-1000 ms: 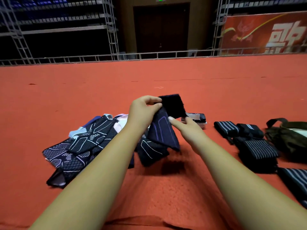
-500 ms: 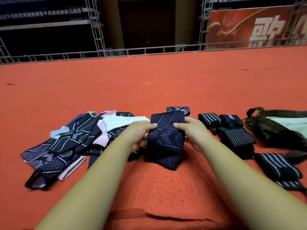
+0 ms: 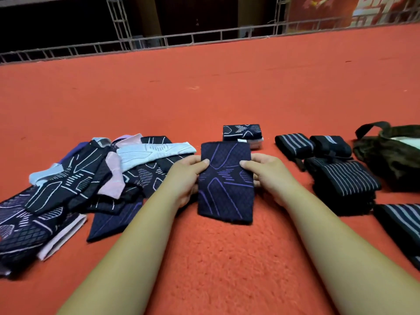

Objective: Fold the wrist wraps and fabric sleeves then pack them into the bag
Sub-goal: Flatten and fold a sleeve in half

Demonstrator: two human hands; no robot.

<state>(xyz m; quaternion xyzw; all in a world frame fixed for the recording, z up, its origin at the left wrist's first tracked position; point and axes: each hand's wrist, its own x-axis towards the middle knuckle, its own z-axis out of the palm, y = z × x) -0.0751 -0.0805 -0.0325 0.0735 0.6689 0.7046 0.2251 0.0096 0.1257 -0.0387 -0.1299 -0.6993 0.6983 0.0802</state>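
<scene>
Both hands pinch one navy fabric sleeve [image 3: 227, 189] with purple lines: the left hand [image 3: 188, 176] grips its left edge and the right hand [image 3: 266, 173] its right edge, thumbs on top. The sleeve lies flat on the red carpet [image 3: 204, 258], well short of the carpet's far edge, between a loose pile of unfolded sleeves [image 3: 86, 178] toward the left and rolled striped wrist wraps [image 3: 341, 178] toward the right. A small folded sleeve stack [image 3: 242, 132] sits just beyond it, and the dark bag [image 3: 391, 153] lies open at the far right. The fold probably goes best if the edges are squared and the fabric smoothed first, then one end brought over evenly to match the folded stack.
</scene>
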